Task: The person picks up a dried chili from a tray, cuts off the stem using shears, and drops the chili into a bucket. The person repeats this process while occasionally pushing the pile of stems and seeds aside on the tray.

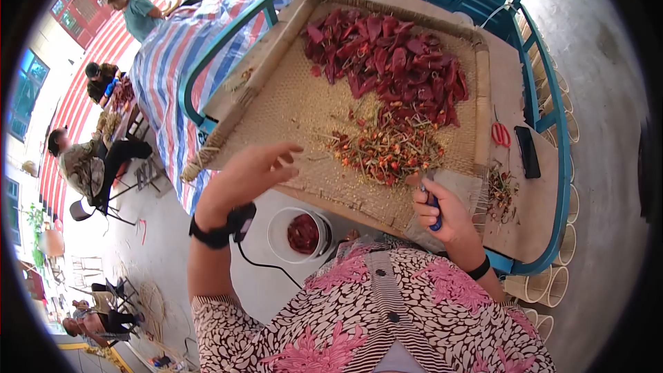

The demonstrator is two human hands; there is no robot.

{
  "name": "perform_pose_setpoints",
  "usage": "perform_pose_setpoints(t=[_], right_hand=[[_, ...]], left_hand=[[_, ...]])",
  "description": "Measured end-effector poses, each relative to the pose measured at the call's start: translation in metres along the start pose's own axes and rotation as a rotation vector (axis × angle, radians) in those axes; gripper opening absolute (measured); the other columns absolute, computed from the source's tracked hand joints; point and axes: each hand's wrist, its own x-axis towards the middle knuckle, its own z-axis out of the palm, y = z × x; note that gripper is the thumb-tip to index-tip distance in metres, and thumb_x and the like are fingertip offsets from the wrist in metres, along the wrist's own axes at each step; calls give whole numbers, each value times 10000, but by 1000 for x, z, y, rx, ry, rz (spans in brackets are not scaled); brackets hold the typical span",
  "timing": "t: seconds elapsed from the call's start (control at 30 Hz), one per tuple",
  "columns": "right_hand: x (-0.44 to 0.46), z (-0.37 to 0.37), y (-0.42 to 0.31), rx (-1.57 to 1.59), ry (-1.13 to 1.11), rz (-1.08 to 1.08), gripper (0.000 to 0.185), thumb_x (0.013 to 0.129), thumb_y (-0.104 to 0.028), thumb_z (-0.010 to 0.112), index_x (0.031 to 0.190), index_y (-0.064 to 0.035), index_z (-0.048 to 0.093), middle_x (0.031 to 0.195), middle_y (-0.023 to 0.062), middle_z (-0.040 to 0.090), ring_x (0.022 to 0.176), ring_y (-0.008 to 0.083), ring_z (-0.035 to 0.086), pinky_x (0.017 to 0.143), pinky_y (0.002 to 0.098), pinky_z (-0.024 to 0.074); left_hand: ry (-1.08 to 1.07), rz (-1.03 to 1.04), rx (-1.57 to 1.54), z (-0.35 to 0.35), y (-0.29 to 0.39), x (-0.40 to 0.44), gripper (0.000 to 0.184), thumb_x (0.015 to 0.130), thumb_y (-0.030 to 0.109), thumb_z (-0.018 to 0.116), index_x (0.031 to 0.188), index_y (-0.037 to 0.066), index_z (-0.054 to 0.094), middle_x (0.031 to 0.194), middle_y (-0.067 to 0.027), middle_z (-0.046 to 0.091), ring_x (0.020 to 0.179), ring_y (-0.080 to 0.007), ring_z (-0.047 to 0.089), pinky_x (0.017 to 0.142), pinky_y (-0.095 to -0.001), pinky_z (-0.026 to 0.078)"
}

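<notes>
My left hand (252, 174) is above the near left edge of a woven tray (269, 110), its fingers apart and slightly curled with nothing visible in them. My right hand (449, 215) is closed around a small blue-handled knife (434, 211) at the tray's near right side; the blade is hard to make out. Just beyond it lies a heap of cut stems and orange-red pepper tops (390, 152). Behind that sits a larger pile of dried dark red peppers (387, 55). Yellow seeds are scattered over the weave.
Red-handled scissors (501, 135), a black phone (527, 152) and loose stems (501, 190) lie right of the tray. A teal rail (563, 207) surrounds the cart bed. Below stands a white bucket (282, 231) holding red peppers. Several people sit or stand at left near striped sheeting (169, 76).
</notes>
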Motion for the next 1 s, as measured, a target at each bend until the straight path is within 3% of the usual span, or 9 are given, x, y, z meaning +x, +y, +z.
perform_pose_setpoints(t=[0.1,0.17,0.27,0.37,0.6,0.83,0.87,0.97,1.0], right_hand=[[-7,8,3,-77,-9,-28,231,999,-265,502,1160,-110,560,754,-27,512,493,40,381,412,192,301],[-12,17,5,-175,-12,-60,243,997,-246,495,1176,-84,530,746,-25,500,493,42,383,409,199,320],[-23,28,7,-342,4,-93,261,991,-201,479,1208,-56,484,733,-13,479,481,54,384,406,206,345],[-31,28,10,-475,9,-126,268,987,-180,472,1219,-45,482,729,-6,472,479,55,390,404,207,344],[-50,23,17,-510,143,-229,313,981,-160,489,1252,-7,465,723,-4,453,495,65,407,457,222,376],[-57,18,23,-382,257,-337,302,989,-159,501,1251,-12,467,707,0,448,503,71,388,477,231,374],[-55,16,24,-362,258,-346,297,989,-156,499,1250,-16,468,706,0,449,502,71,387,475,230,371],[-47,12,26,-298,272,-341,283,989,-159,499,1240,-31,475,705,-1,452,497,68,385,468,227,363],[-44,12,24,-277,277,-334,278,989,-162,500,1237,-36,477,705,-1,453,496,66,384,466,226,361]], left_hand=[[0,-15,248,-30,-12,64,377,857,203,651,1186,24,606,973,-161,678,909,-258,647,803,-350,506],[20,-8,399,-39,-38,115,422,824,240,675,1181,25,610,1010,-190,674,960,-319,641,862,-392,492],[114,-109,617,-35,-72,179,549,794,313,690,1285,105,559,1269,-209,562,1139,-387,543,938,-439,464],[230,-211,541,-27,-85,224,645,791,354,687,1374,171,482,1454,-206,376,1310,-419,374,1012,-486,413],[534,-61,554,-18,-116,309,735,840,543,610,1467,243,372,1566,-154,217,1413,-426,199,1109,-560,242],[452,-232,399,-1,-122,350,581,871,596,506,1360,281,522,1501,-159,348,1386,-426,236,1102,-571,220],[285,77,688,0,-147,362,481,895,581,471,1260,299,606,1431,-139,451,1363,-433,266,1068,-614,220],[44,67,556,10,-143,360,408,929,526,448,1222,305,627,1335,-117,549,1334,-437,312,1028,-651,220],[105,-59,448,18,-137,358,388,932,488,485,1229,281,625,1274,-109,590,1322,-443,318,1041,-590,258]])
